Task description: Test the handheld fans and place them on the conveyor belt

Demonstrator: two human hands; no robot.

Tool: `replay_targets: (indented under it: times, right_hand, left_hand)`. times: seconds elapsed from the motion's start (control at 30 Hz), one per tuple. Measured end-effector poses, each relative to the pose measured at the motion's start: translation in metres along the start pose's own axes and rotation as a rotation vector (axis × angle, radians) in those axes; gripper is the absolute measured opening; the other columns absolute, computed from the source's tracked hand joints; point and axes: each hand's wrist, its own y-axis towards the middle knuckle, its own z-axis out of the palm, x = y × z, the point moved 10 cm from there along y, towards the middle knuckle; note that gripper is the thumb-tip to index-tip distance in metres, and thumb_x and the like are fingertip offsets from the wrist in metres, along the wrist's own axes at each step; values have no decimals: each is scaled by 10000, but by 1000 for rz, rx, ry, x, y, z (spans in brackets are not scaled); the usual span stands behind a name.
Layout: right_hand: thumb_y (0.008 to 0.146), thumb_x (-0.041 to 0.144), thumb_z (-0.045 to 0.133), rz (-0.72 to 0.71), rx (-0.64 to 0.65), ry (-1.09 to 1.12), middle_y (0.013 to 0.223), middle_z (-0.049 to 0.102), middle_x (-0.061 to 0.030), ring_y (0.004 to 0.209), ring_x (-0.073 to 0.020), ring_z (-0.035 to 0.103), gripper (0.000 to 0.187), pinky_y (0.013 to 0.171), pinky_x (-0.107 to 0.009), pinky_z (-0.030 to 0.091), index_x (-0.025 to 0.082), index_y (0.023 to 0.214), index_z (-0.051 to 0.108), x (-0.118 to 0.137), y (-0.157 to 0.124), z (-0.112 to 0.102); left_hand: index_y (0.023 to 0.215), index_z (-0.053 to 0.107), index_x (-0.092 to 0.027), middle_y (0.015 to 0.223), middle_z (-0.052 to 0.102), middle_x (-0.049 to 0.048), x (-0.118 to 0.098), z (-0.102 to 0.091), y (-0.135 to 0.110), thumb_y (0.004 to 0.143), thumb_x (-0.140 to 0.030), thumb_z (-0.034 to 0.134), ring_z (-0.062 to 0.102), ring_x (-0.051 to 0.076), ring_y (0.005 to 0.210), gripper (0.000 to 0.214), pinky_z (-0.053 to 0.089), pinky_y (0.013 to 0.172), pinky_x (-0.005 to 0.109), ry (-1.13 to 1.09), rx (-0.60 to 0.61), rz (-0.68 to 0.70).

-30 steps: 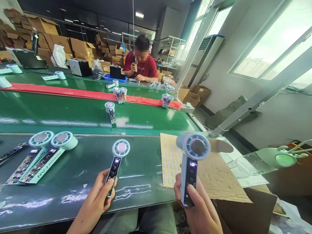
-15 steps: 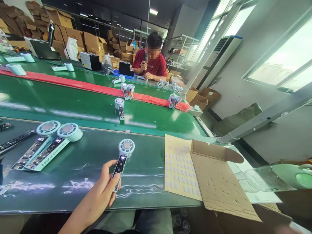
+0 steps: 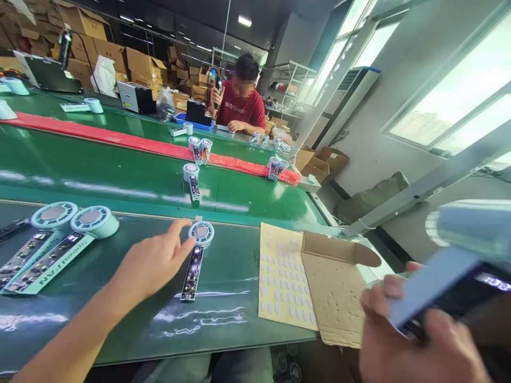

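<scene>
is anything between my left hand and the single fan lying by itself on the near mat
Nothing visible is. The left hand hovers open right beside the single fan, index finger reaching toward its round head, with only bare green mat between them. The right hand holds another fan well off to the side.

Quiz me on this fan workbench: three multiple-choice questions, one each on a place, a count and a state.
1. Where does the lone handheld fan lie?
A. on the dark mat
B. on the cardboard
C. in a box

2. How many fans lie paired at the mat's left?
A. two
B. four
C. six

3. What is the right hand doing?
A. resting flat
B. gripping a blue fan
C. pointing

Answers: 1 A, it lies on the mat by the left hand; 2 A, two round heads show; 3 B, fingers wrap its handle.
</scene>
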Motion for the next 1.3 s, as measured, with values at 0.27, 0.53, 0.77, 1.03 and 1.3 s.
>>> replay_targets:
  times: [0.27,0.53,0.77,1.03,1.3]
  right_hand:
    - [846,298,554,226,167,437,823,507,-16,659,-140,407,222,625,-244,372,241,1059,583,-41,-22,67]
    - [878,440,516,354,273,500,760,470,-4,591,-130,365,231,560,-237,322,215,855,566,-78,-42,93]
    - [898,452,498,328,289,396,757,501,9,564,-128,399,262,538,-242,349,230,1013,578,-98,-47,87]
    - [950,430,384,74,350,-345,1360,403,-80,1293,-233,295,451,1048,-374,279,223,1350,381,-118,-51,85]
    - [973,383,228,-380,356,-1065,955,548,-149,786,-307,548,449,630,-458,492,127,1274,442,-115,-62,125]
  left_hand:
    - [1335,359,-230,1042,628,123,7,-9,132,881,-585,303,595,305,926,579,437,775,465,109,15,-39]
    - [1175,524,-153,1150,569,113,7,19,184,864,-514,484,541,261,1049,479,405,919,500,-49,-28,-117]
    - [1194,475,-152,976,585,72,19,10,175,900,-379,477,585,192,821,372,493,741,387,-531,-132,-124]
    - [1415,97,-192,945,600,40,10,-2,84,873,-303,486,566,108,732,677,455,602,197,-1243,-15,-36]
    - [1033,606,-173,742,596,24,30,30,32,762,-478,631,507,133,722,409,489,615,164,-1323,109,-155]
